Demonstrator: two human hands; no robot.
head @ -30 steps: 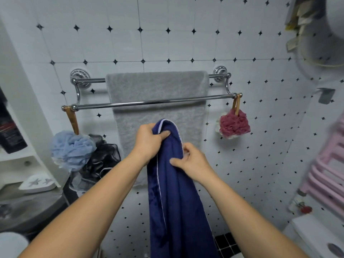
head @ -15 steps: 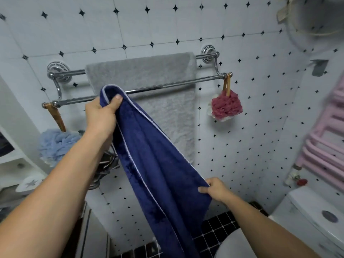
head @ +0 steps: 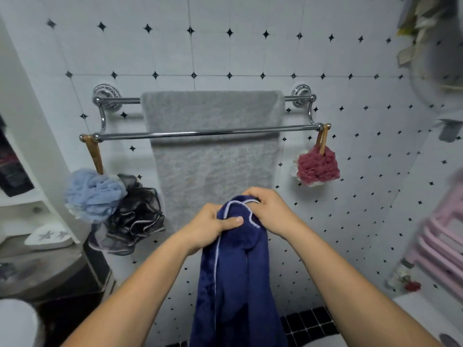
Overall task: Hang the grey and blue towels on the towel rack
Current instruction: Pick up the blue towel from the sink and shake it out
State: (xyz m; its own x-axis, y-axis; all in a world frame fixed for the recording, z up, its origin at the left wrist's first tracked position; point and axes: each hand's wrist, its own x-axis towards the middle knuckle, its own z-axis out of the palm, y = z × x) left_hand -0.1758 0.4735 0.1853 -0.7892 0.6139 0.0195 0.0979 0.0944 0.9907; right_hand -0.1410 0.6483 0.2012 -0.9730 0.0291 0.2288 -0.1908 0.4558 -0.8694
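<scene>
The grey towel [head: 213, 156] hangs over the rear bar of the chrome double towel rack [head: 208, 133] on the tiled wall. The front bar is bare. Below the rack I hold the dark blue towel [head: 235, 276], folded lengthwise and hanging down between my arms. My left hand [head: 208, 227] grips its top fold from the left, thumb across the cloth. My right hand [head: 271, 211] grips the same top edge from the right, close beside the left.
A blue bath puff [head: 94, 195] and a black one [head: 136, 216] hang at the rack's left end, a red puff [head: 318, 166] at the right end. White shelves [head: 27, 201] stand at the left, a pink rail [head: 441, 241] at the right.
My right hand has come up from the towel's lower part to its top edge, next to my left hand, which dropped from the front bar. The towel now hangs bunched and narrow.
</scene>
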